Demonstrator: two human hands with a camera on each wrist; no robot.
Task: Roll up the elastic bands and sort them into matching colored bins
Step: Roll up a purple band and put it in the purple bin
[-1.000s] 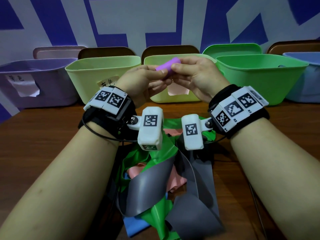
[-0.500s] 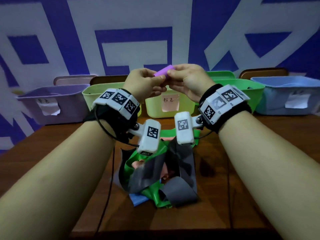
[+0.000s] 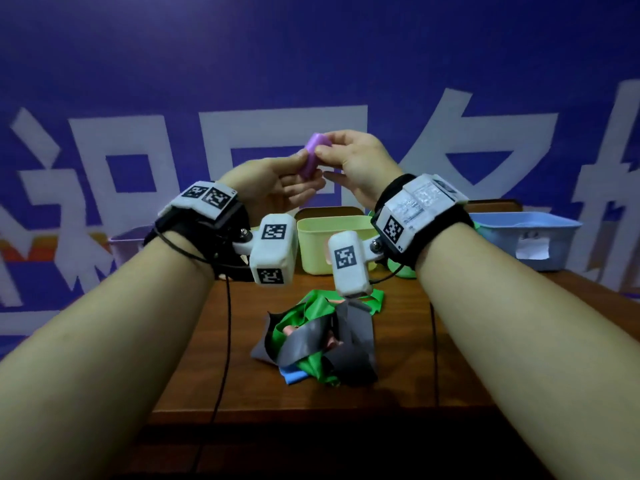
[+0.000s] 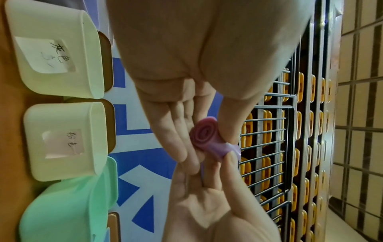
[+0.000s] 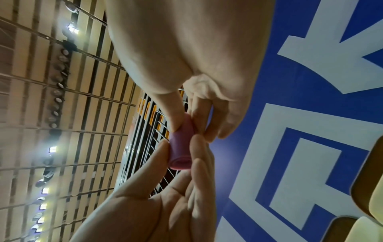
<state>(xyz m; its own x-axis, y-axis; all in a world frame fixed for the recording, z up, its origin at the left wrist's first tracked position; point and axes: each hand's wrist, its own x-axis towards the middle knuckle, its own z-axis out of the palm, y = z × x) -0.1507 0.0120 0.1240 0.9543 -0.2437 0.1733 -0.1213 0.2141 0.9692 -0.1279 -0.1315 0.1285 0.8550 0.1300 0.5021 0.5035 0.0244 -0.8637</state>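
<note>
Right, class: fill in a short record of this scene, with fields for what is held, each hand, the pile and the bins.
held: purple roll, fully rolled, raised above the table
left hand: pinches the roll's lower end
right hand: pinches its upper end
pile: loose grey, green, pink and blue bands on the table
bins: yellow bin behind the pile, blue bin to the right; others mostly hidden

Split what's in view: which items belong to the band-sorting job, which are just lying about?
Job items:
- purple rolled band, pinched by left hand and right hand
- pile of loose bands on the table
- purple bin, pale yellow bin, blue bin, green bin

Just lying about:
- blue-and-white wall banner
- black cables
- metal rack with yellow items
</note>
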